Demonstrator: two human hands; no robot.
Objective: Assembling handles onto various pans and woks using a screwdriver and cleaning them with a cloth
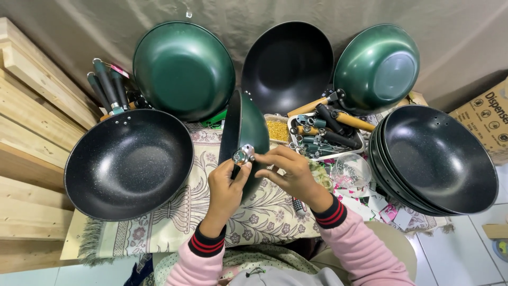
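A green wok (244,130) with a black inside stands on edge in the middle, over a patterned cloth (174,212). My left hand (225,193) grips its rim from below, thumb by a small silver handle bracket (243,154) on the rim. My right hand (288,172) pinches that bracket from the right with its fingertips. Both sleeves are pink with dark, red-striped cuffs.
A black wok (129,164) lies at left, a stack of black woks (436,159) at right. Three woks (288,66) lean on the back wall. A tray (360,142) of handles and screws, loose green handles (108,87), wooden planks (26,106) and a cardboard box (484,119) surround them.
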